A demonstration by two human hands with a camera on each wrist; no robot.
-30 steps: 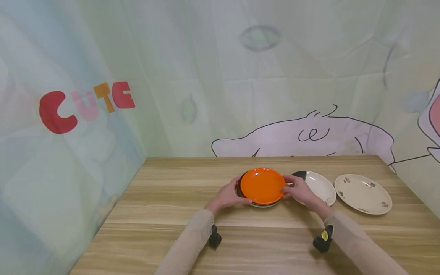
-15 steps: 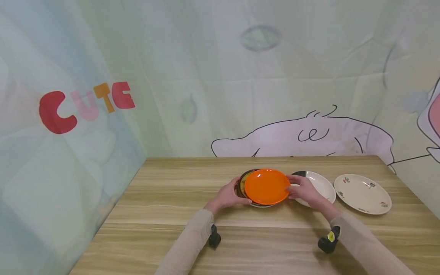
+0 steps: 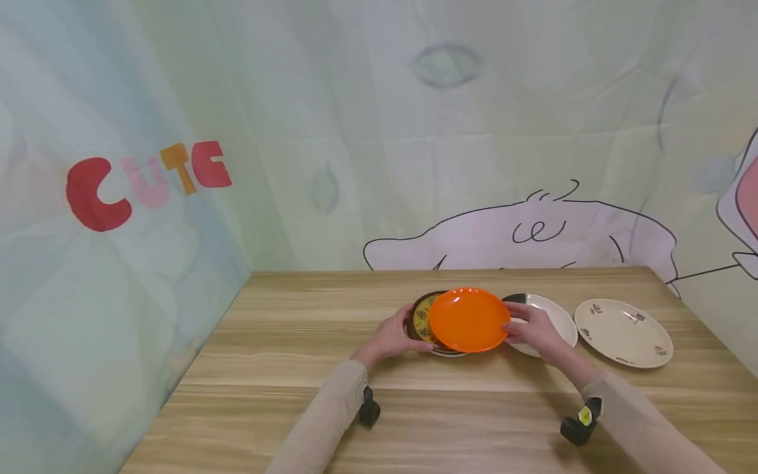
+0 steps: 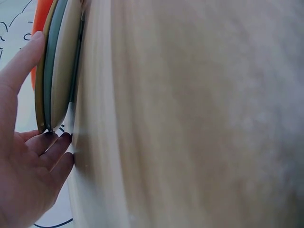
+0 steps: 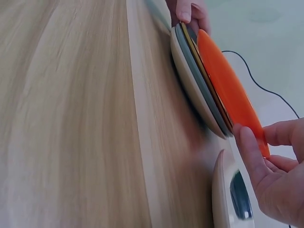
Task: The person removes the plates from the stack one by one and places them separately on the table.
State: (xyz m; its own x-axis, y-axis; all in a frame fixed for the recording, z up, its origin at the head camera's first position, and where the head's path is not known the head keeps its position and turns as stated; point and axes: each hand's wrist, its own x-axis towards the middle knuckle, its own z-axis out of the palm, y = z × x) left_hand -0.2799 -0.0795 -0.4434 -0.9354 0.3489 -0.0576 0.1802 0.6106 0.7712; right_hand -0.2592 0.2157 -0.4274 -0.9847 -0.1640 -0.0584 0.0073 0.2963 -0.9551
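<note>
The orange plate [image 3: 470, 320] is pinched at its right edge by my right hand [image 3: 535, 331]; it overlaps a brown-rimmed plate with a yellow patterned middle [image 3: 422, 318], the top of a stack. My left hand [image 3: 391, 338] grips the stack's left side, thumb on the near rim. In the left wrist view, fingers of the left hand [image 4: 31, 156] lie against the stack's edges, where a grey-green plate [image 4: 53, 61] and a cream plate [image 4: 66, 66] show. The right wrist view has the orange plate [image 5: 230, 88] tilted off the stack, between thumb and fingers of the right hand [image 5: 278, 175].
A white plate with a dark patch [image 3: 553, 319] lies right of the stack, partly behind my right hand. Further right is a cream oval plate with small motifs [image 3: 624, 333]. The wooden table [image 3: 450, 421] meets a printed curtain [image 3: 296, 197] at its back edge.
The orange plate has moved right with my right hand, uncovering more of the yellow patterned plate. My left hand has stayed at the stack's left side.
</note>
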